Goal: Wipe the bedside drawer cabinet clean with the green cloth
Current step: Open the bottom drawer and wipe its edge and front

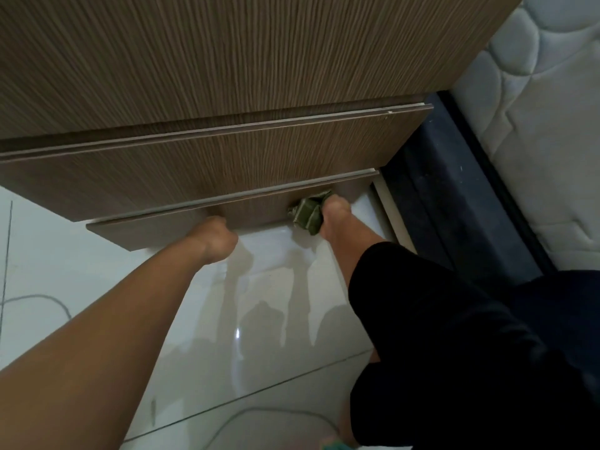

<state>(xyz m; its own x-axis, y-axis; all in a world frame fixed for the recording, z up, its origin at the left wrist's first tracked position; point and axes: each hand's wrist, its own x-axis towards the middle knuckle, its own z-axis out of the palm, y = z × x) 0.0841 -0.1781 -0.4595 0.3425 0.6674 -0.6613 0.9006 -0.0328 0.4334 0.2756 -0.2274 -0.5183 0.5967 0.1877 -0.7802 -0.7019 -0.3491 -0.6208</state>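
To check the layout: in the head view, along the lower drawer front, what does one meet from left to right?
Left hand → green cloth → right hand → dark bed base → quilted mattress.

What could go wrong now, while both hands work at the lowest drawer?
1. The left hand curls under the lower drawer front; the fingers might get pinched if the drawer slides.
2. The right hand holds the green cloth bunched at the right end, so the rest may stay unwiped.
3. A cable on the floor could catch a foot.
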